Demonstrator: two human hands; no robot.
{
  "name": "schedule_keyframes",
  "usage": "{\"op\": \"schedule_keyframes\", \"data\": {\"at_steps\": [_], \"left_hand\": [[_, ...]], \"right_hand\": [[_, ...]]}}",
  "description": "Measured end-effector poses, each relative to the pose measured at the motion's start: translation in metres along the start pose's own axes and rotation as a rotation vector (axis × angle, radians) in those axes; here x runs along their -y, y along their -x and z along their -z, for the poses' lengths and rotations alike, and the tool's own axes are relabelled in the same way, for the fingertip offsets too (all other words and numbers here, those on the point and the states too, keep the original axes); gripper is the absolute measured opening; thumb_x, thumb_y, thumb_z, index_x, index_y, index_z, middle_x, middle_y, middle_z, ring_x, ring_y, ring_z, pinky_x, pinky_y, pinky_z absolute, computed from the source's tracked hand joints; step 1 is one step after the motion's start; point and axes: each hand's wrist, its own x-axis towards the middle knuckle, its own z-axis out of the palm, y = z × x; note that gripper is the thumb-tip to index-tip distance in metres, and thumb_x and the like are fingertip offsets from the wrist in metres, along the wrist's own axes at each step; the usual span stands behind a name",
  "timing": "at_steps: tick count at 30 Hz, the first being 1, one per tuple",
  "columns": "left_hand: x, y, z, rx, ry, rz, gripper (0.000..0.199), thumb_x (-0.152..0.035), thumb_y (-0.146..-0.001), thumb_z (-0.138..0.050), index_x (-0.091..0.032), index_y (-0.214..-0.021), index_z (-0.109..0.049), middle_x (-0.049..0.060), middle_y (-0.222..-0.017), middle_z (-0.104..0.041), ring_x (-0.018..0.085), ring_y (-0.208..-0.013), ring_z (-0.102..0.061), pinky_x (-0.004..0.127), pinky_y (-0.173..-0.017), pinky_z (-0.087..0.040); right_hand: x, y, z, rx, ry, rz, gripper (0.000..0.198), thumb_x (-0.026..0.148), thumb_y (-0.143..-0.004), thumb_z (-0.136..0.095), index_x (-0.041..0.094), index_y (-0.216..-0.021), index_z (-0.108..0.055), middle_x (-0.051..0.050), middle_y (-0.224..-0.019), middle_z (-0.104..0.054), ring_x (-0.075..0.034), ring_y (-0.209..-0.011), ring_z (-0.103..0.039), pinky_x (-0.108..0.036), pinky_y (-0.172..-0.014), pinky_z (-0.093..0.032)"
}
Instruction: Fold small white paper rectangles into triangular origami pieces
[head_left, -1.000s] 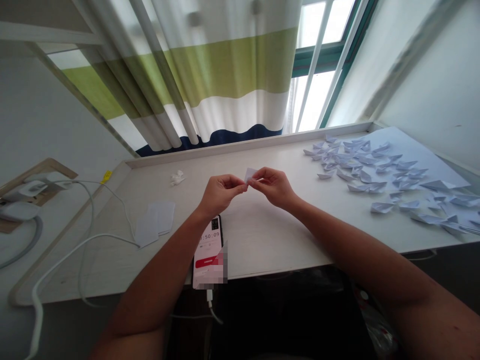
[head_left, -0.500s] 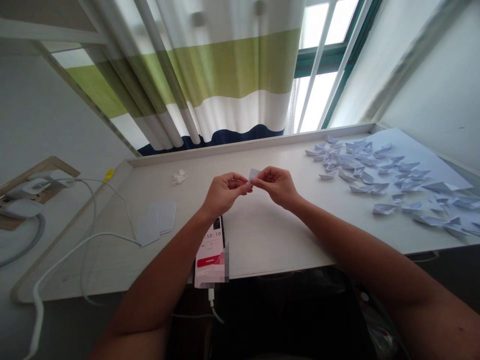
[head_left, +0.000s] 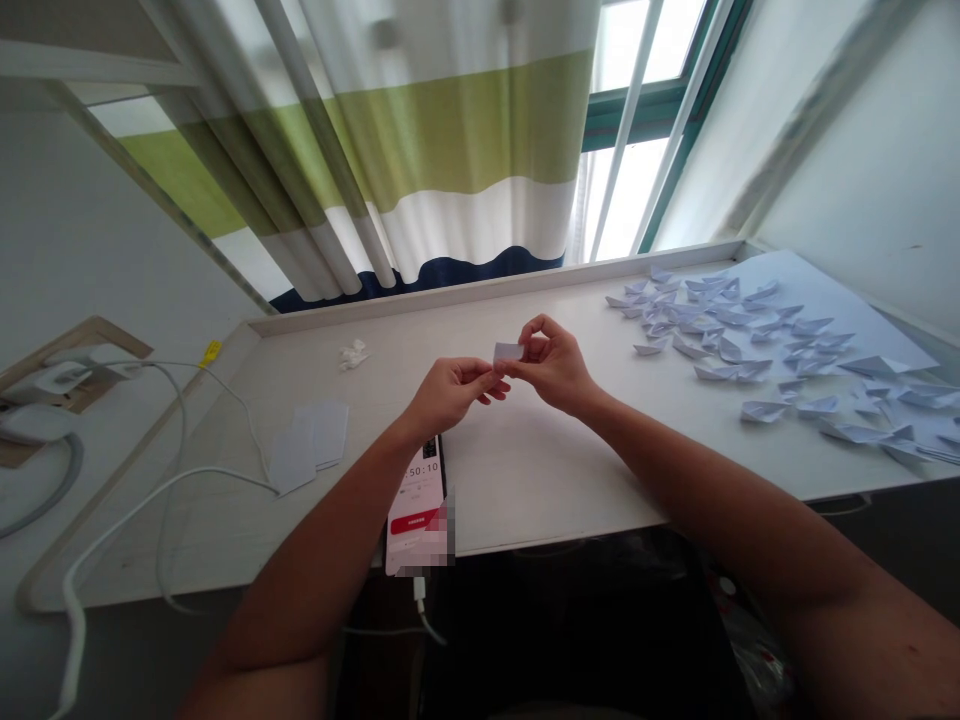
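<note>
A small folded piece of white paper (head_left: pixel 508 352) is held up above the middle of the desk. My left hand (head_left: pixel 459 392) pinches its lower left part between thumb and fingers. From the right, my right hand (head_left: pixel 553 362) grips the same piece, thumb along its lower edge and index finger bent behind it. Fingertips of both hands nearly meet and hide the paper's bottom. To the right, many folded paper boats (head_left: pixel 731 318) lie spread over the desk, apart from my hands.
A phone (head_left: pixel 414 510) with a cable lies by the front edge, partly under my left forearm. Flat paper sheets (head_left: pixel 309 440) and a crumpled white scrap (head_left: pixel 353 354) lie on the left. White cables (head_left: pixel 172 500) run from a power strip (head_left: pixel 67 370). A large white sheet (head_left: pixel 825 300) lies far right.
The paper has turned from a tilted, narrow shape to a wider, level one. My right hand's index finger has lifted and bent, and my left hand has dropped slightly.
</note>
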Motion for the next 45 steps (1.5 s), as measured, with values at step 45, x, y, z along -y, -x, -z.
{"op": "schedule_keyframes", "data": {"at_steps": [45], "left_hand": [[0.003,-0.006,0.013,-0.151,0.09,-0.078,0.047,-0.049,-0.074,-0.098,-0.018,-0.099,-0.072,0.004,-0.079,-0.081,0.021,-0.073,-0.079,0.031,-0.067,-0.059]], "right_hand": [[-0.007,0.0,0.005,0.172,-0.051,0.045,0.051,0.052,-0.088,-0.087,0.024,-0.129,-0.076,0.001,-0.085,-0.078,-0.018,-0.076,-0.077,-0.038,-0.08,-0.068]]}}
